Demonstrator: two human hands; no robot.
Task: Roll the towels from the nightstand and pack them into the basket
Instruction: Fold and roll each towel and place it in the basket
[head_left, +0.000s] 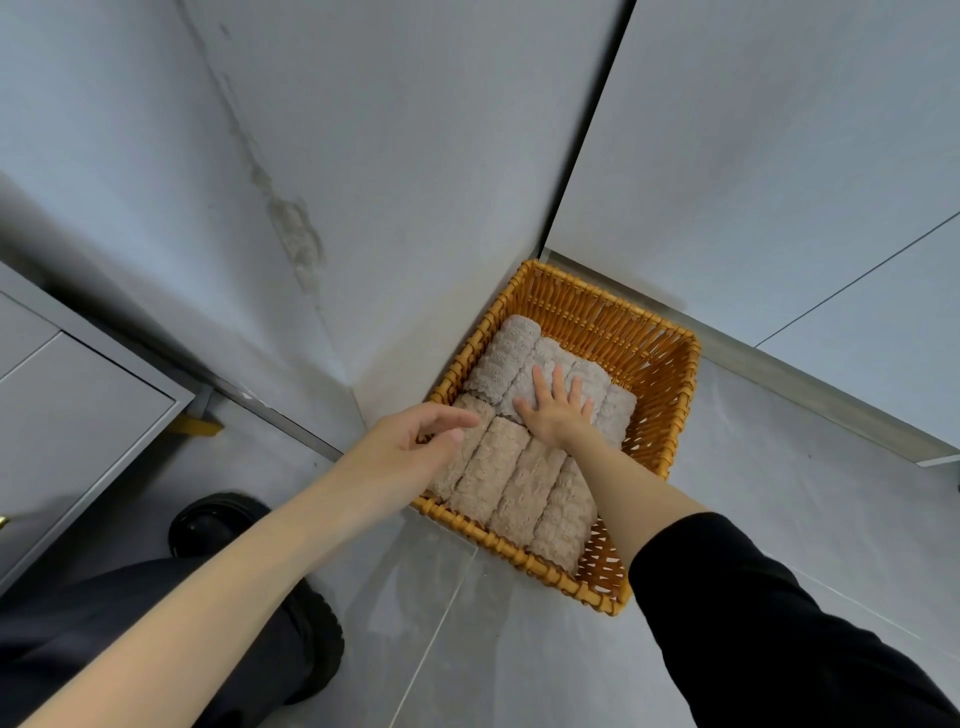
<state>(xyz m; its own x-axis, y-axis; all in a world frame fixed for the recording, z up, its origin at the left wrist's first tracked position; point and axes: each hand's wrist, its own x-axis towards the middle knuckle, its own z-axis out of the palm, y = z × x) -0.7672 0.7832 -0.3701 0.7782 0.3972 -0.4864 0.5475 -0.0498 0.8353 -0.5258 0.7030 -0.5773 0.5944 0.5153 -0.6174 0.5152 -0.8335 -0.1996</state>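
Fingers of the right hand are spread flat, pressing down on the grey rolls in the far row of the basket. Nothing gripped. Beige rolls lie four side by side in the near row, tight together, with the grey row butted up behind them. Left hand hovers over the leftmost beige one, fingers loosely curled and apart, holding nothing. Can't tell if it touches.

Reads as the tamp-down step. Packing looks near done, no loose towel in sight.

To do it well:
- Press straight down with the whole palm, not the fingertips, so the rolls don't unwind.
- Nudge the grey row toward the left wall of the basket. Bare weave shows along the right side, so there's slack to close.
- Bring the left hand down on the beige row as a brace so it doesn't ride up.
- Go light: wicker flexes and terry springs back.

Basket sits on the floor, tucked into the wall corner, so it shouldn't slide off. Grey cabinet on the left is probably the nightstand. Its top is out of view, so can't confirm it's cleared.
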